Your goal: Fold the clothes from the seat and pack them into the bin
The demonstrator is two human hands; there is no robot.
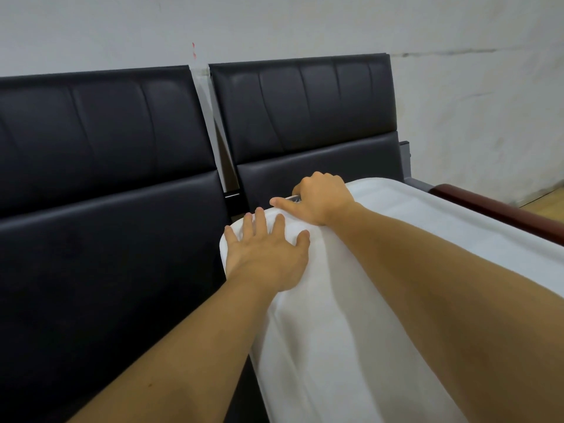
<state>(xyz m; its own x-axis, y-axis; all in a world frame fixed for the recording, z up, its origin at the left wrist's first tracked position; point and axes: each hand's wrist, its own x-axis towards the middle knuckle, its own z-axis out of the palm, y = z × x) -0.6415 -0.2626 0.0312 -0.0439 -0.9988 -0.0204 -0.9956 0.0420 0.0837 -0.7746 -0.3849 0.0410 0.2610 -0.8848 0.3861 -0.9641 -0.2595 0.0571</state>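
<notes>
White cloth (351,315), thin and soft with faint ribbing, lay spread over the right-hand seat (317,166), draping toward the camera in smooth folds. Left hand (265,251) lay flat on its rounded far corner, fingers spread, pressing down. Right hand (320,196) was curled, knuckles up, thumb out, gripping the cloth's far edge. Both seats were black padded leatherette, glossy, seamed into panels. Dark red armrest (500,209) at right. Wall (274,22) pale, scuffed plaster.

Two black padded seats (106,270) stand side by side against the wall. A white garment (351,331) lies spread over the right seat (305,175), reaching its far edge.
</notes>
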